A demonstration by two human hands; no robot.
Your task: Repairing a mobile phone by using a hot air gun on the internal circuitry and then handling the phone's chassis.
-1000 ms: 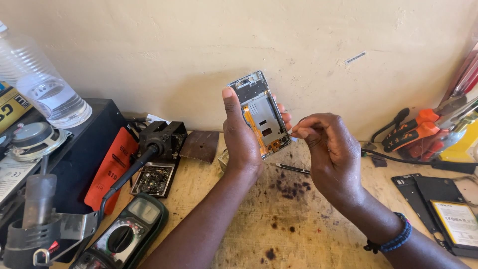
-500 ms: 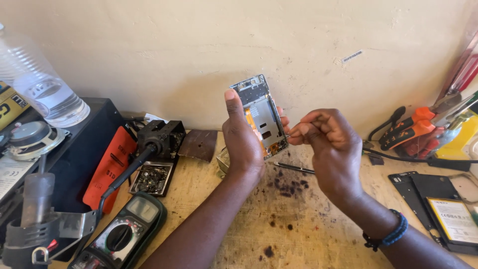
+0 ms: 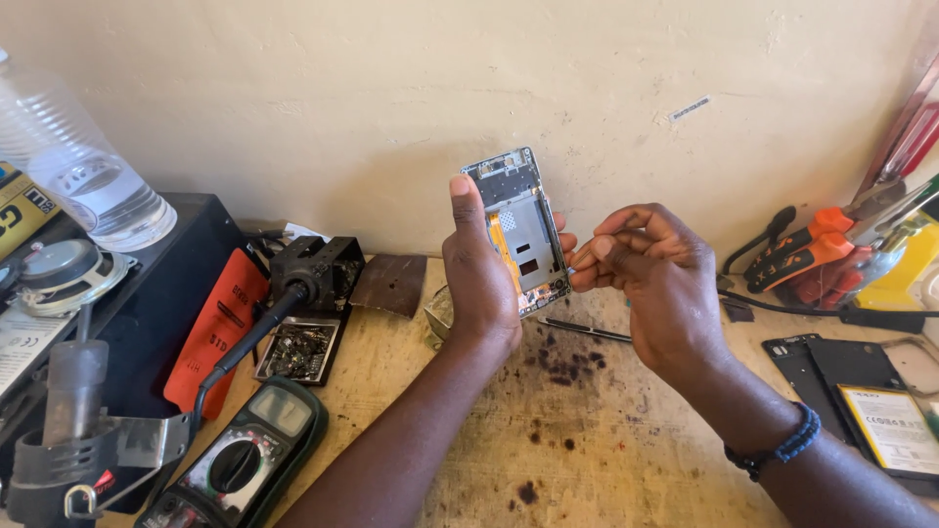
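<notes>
Opened phone chassis (image 3: 521, 230), upright above the stained workbench (image 3: 606, 460): left hand (image 3: 481, 269) grasps its left edge, right hand (image 3: 650, 274) just right of it, fingertips pinched, contents indiscernible.

Both hands are raised above the wooden surface (image 3: 587, 460), and beneath them lies open stained wood, broken only by a thin dark tool (image 3: 587, 330) lying flat under the opened phone (image 3: 520, 230). The wall (image 3: 391, 98) stands close behind the phone, leaving little room on that side. To the left, a soldering-iron stand (image 3: 315, 269), a tray of small parts (image 3: 301, 350) and a multimeter (image 3: 240, 460) crowd the way. To the right, orange-handled pliers (image 3: 812, 249), a black cable (image 3: 831, 313) and flat phone parts (image 3: 861, 391) block the path.
</notes>
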